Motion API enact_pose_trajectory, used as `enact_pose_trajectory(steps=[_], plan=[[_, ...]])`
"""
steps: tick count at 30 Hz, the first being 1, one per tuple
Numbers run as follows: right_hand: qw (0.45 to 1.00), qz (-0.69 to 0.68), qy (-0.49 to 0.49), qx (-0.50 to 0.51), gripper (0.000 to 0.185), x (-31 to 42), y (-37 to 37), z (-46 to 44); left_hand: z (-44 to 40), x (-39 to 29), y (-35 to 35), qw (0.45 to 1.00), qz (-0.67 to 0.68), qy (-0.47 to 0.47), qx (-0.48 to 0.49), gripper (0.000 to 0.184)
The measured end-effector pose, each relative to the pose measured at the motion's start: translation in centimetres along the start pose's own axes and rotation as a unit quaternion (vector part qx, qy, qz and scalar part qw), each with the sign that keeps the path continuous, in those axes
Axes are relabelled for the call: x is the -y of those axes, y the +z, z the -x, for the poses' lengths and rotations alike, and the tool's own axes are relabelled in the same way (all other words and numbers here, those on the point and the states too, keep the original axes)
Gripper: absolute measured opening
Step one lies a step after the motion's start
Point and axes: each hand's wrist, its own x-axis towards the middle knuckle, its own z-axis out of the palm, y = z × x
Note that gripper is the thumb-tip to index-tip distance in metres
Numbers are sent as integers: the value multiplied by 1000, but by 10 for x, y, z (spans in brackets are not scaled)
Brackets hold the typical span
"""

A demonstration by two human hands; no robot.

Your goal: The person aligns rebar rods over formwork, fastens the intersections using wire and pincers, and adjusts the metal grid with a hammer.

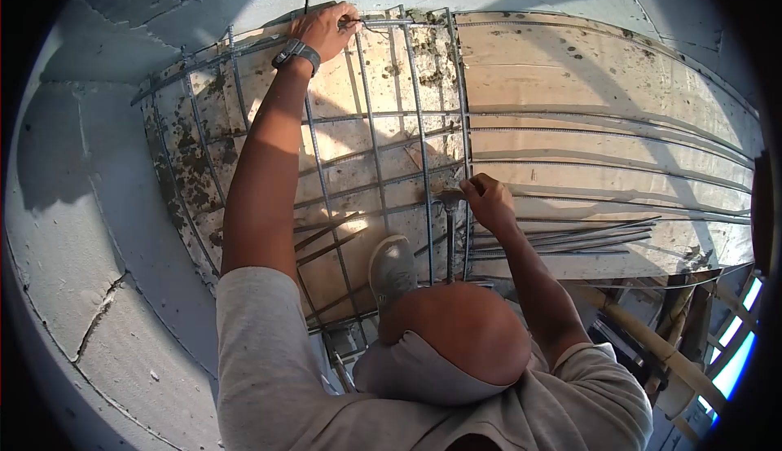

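Note:
My left hand (327, 30), with a dark watch on its wrist, reaches to the upper edge of the rebar grid (423, 149). Its fingers are closed in a pinch on a thin dark tie wire (352, 22) beside the top bar. Lower down on the right, my right hand (491, 203) is closed at the head of a hammer (450, 197). The hammer's shaft (450, 243) points down toward my bent knee. Part of the grip is hidden by my fingers.
Mud-spotted boards (586, 84) lie under the bars. Several loose bars (570, 237) rest at the right. My shoe (393, 270) stands on the grid area. Grey block walls (90, 288) border the left and top. Bamboo poles (652, 345) and a drop show at lower right.

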Motion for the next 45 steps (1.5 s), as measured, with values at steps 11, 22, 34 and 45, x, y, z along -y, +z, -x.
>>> enact_pose_trajectory(steps=[11, 22, 34, 45], plan=[[928, -12, -371, 26, 47, 61, 83, 83, 2, -3, 1, 998, -54, -34, 9, 32], [804, 211, -529, 173, 21, 160, 89, 80, 0, -19, -18, 994, -46, -73, 72, 30], [961, 181, -180, 111, 35, 116, -154, -51, 3, -7, -14, 999, 6, -41, 33, 32], [820, 475, -319, 8, 49, 272, -155, -132, 0, 2, -2, 997, -43, -65, 6, 39]])
